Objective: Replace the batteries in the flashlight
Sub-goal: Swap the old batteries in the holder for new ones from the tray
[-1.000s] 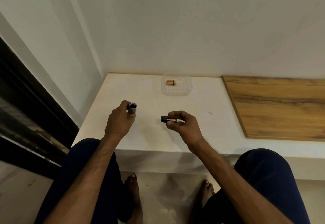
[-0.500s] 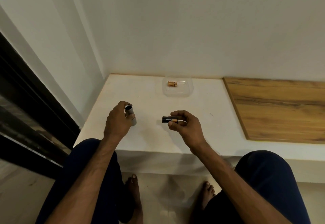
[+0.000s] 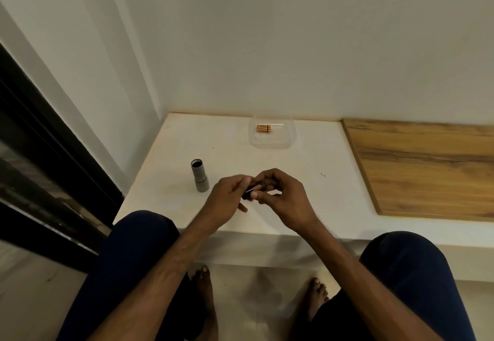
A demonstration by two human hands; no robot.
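Observation:
The grey flashlight body (image 3: 199, 176) stands upright on the white ledge (image 3: 307, 180), its open dark end facing up, with no hand on it. Just right of it, my right hand (image 3: 280, 196) grips a black battery holder with copper-topped batteries (image 3: 253, 190). My left hand (image 3: 227, 199) has its fingers against the left end of that holder; whether it grips it is unclear. A clear plastic tray (image 3: 272, 141) at the back of the ledge holds a few copper-coloured batteries (image 3: 264, 128).
A wooden board (image 3: 427, 167) covers the ledge's right part. White walls close the back and left. A dark door frame (image 3: 40, 153) runs along the left. My knees and bare feet are below the ledge's front edge.
My left hand set the flashlight body upright on the ledge, let go, and moved right to meet the battery holder. My right hand tilted the holder slightly.

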